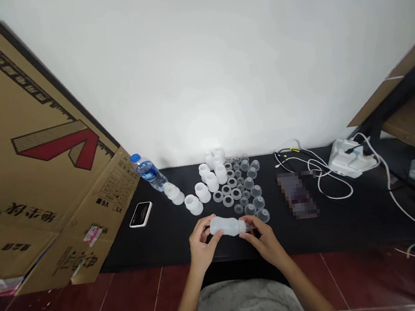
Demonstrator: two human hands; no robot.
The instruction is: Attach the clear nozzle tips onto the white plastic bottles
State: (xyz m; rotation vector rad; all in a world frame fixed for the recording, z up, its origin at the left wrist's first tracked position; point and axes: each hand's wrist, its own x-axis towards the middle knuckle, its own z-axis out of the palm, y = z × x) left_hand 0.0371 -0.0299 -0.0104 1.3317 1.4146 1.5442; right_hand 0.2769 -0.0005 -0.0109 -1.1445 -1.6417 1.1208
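Observation:
A translucent white baby bottle (pixel 225 226) lies sideways between my hands, over the front of the black table (pixel 158 247). My left hand (pixel 203 242) is closed around its base end. At the neck end, my right hand (pixel 263 238) pinches the collar and teat, which its fingers partly hide. Just beyond stand several white bottles (pixel 203 192). To their right lie several screw rings (pixel 228 201), small clear teats (pixel 244 201) and clear dome caps (pixel 259 202), laid out in rough rows.
A water bottle (pixel 150 173) and a white-framed device (pixel 141 214) are at the left, beside a large cardboard box (pixel 43 143). On the right are a pixelated dark object (pixel 297 195), a white power strip (pixel 348 158) and loose white cables (pixel 340 196). A white wall (pixel 220 65) stands behind.

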